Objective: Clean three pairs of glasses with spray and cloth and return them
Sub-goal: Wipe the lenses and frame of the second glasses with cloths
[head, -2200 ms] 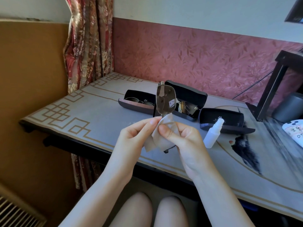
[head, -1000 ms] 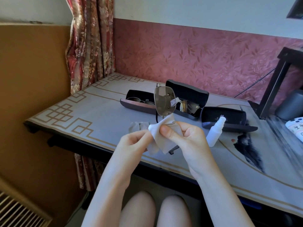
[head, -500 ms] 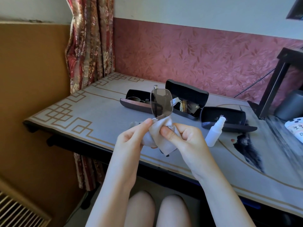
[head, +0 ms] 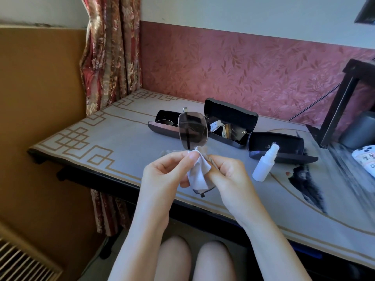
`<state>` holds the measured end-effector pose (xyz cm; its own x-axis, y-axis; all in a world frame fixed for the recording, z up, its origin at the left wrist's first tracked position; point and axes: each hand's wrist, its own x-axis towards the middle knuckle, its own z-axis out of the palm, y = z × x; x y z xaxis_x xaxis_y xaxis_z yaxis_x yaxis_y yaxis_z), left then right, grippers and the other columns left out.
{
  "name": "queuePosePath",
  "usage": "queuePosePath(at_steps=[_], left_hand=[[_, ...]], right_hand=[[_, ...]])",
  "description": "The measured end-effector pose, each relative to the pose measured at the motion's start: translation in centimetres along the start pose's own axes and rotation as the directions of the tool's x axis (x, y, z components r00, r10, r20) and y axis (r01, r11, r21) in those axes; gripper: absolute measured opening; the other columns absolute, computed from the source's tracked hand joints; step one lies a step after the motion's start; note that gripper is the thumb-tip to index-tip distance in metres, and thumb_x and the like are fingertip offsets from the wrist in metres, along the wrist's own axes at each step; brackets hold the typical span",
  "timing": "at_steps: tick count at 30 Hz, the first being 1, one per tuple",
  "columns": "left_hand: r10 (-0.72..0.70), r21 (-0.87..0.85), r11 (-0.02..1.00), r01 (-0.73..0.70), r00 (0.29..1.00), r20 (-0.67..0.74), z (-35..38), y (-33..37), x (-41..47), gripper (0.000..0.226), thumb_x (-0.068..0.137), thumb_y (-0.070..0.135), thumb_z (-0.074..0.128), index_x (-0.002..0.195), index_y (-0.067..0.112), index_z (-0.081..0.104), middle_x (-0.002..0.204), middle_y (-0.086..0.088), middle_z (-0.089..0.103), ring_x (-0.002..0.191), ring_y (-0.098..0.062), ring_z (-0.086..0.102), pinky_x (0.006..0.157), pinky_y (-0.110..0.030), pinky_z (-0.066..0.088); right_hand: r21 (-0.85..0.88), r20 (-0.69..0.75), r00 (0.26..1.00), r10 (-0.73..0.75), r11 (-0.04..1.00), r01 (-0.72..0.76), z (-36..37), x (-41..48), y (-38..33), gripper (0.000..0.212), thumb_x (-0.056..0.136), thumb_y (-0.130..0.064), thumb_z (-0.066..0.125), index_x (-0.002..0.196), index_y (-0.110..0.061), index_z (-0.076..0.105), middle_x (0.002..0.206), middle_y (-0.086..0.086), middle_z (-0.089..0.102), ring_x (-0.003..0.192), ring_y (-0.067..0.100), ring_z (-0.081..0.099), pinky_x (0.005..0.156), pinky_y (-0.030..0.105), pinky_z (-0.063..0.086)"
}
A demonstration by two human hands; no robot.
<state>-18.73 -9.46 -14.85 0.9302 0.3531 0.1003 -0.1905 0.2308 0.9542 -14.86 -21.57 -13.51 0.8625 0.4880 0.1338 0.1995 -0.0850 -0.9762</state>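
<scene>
A pair of tinted glasses (head: 192, 132) stands on end above the table's front edge, one lens up and the lower lens hidden behind a white cloth (head: 197, 173). My left hand (head: 164, 175) pinches the cloth's top at the lens edge. My right hand (head: 229, 175) grips the lower part of the glasses and the cloth from the right. Three open black cases lie behind: the left case (head: 162, 126) holds a pair, the middle case (head: 231, 122) holds another, and the right case (head: 278, 147) shows nothing inside. A white spray bottle (head: 264, 163) stands in front of the right case.
The grey table (head: 101, 142) with a gold key-pattern border meets a red-papered wall. A floral curtain (head: 109, 47) hangs at the left corner. A dark stand (head: 341, 104), a grey cylinder (head: 361, 130) and a white printed item (head: 365, 159) sit at the right. My knees are below the table edge.
The upper lens has turned to face me more squarely. My left fingers have shifted along the cloth, which now hangs lower between my hands. The glasses have stayed in my right hand.
</scene>
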Motion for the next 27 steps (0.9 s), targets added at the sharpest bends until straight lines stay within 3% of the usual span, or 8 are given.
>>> queuePosePath(at_steps=[5, 9, 11, 13, 17, 20, 23, 27], left_hand=[[0.055, -0.019, 0.998, -0.059, 0.988, -0.141, 0.6, 0.1, -0.1, 0.017, 0.069, 0.025, 0.073, 0.075, 0.009, 0.073, 0.058, 0.004, 0.067, 0.049, -0.002, 0.057, 0.048, -0.013, 0.044], [0.1, -0.01, 0.995, -0.102, 0.984, -0.148, 0.7, 0.1, -0.1, 0.018, 0.085, 0.018, 0.066, 0.073, 0.006, 0.072, 0.054, 0.001, 0.064, 0.052, -0.002, 0.057, 0.055, -0.01, 0.045], [0.119, 0.014, 0.993, -0.118, 0.985, -0.122, 0.3, 0.0, -0.1, 0.023, 0.085, 0.026, 0.062, 0.08, 0.008, 0.075, 0.065, -0.01, 0.068, 0.065, -0.006, 0.062, 0.066, -0.012, 0.049], [0.102, 0.036, 0.994, -0.099, 0.99, -0.098, -0.2, -0.3, 0.0, 0.02, 0.086, 0.026, 0.061, 0.085, 0.014, 0.077, 0.079, -0.003, 0.074, 0.079, -0.006, 0.067, 0.074, -0.015, 0.051], [0.05, 0.091, 0.995, -0.043, 0.996, -0.075, -0.8, -0.4, 0.1, 0.017, 0.092, 0.015, 0.058, 0.098, 0.019, 0.074, 0.093, 0.004, 0.076, 0.092, -0.011, 0.069, 0.088, -0.03, 0.052], [0.147, 0.129, 0.983, -0.134, 0.984, -0.102, -1.2, 0.0, 0.1, 0.022, 0.095, 0.009, 0.054, 0.099, 0.022, 0.072, 0.096, 0.005, 0.075, 0.093, -0.01, 0.069, 0.085, -0.027, 0.054], [0.183, 0.173, 0.969, -0.175, 0.983, -0.03, -0.8, 0.4, -0.2, 0.023, 0.096, 0.016, 0.052, 0.093, 0.024, 0.073, 0.091, 0.008, 0.075, 0.089, -0.004, 0.068, 0.078, -0.019, 0.054], [0.185, 0.169, 0.968, -0.188, 0.982, 0.033, 0.0, 0.6, -0.4, 0.026, 0.096, 0.013, 0.05, 0.087, 0.018, 0.073, 0.083, 0.005, 0.074, 0.077, 0.002, 0.066, 0.064, -0.007, 0.047]], right_hand=[[0.093, 0.059, 0.998, 0.019, 0.995, -0.025, 0.1, 0.0, 0.0, 0.034, 0.101, -0.027, 0.045, 0.097, -0.007, 0.073, 0.088, 0.007, 0.077, 0.09, 0.016, 0.072, 0.083, 0.019, 0.052], [0.156, 0.036, 0.999, 0.001, 0.988, -0.007, 0.0, 0.0, 0.0, 0.026, 0.09, -0.027, 0.057, 0.087, -0.008, 0.074, 0.085, 0.006, 0.076, 0.087, 0.017, 0.072, 0.079, 0.021, 0.053], [0.175, 0.004, 1.0, 0.002, 0.984, -0.003, -0.2, 0.1, 0.3, 0.02, 0.084, -0.023, 0.064, 0.088, -0.006, 0.074, 0.085, 0.006, 0.076, 0.086, 0.018, 0.071, 0.081, 0.023, 0.053], [0.193, -0.051, 0.999, 0.017, 0.981, -0.007, -0.4, 0.3, 0.4, 0.021, 0.074, -0.023, 0.07, 0.086, -0.006, 0.075, 0.074, -0.001, 0.072, 0.073, 0.009, 0.064, 0.07, 0.014, 0.048], [0.202, -0.104, 0.993, 0.051, 0.979, -0.029, -0.4, 0.4, 0.7, 0.035, 0.065, -0.028, 0.074, 0.089, -0.003, 0.074, 0.071, 0.002, 0.07, 0.062, 0.008, 0.059, 0.056, 0.015, 0.045], [0.202, -0.131, 0.989, 0.062, 0.979, -0.034, -0.3, 0.3, 0.8, 0.031, 0.063, -0.03, 0.074, 0.083, -0.006, 0.074, 0.066, 0.001, 0.068, 0.059, 0.008, 0.059, 0.052, 0.016, 0.045], [0.195, -0.14, 0.988, 0.06, 0.98, -0.032, -0.2, 0.4, 0.9, 0.035, 0.066, -0.033, 0.073, 0.085, -0.004, 0.074, 0.065, 0.001, 0.068, 0.058, 0.008, 0.059, 0.052, 0.017, 0.045], [0.154, -0.122, 0.992, 0.019, 0.988, 0.0, -0.1, 0.3, 0.9, 0.03, 0.079, -0.032, 0.066, 0.089, -0.005, 0.075, 0.076, 0.016, 0.072, 0.068, 0.01, 0.061, 0.061, 0.016, 0.048]])
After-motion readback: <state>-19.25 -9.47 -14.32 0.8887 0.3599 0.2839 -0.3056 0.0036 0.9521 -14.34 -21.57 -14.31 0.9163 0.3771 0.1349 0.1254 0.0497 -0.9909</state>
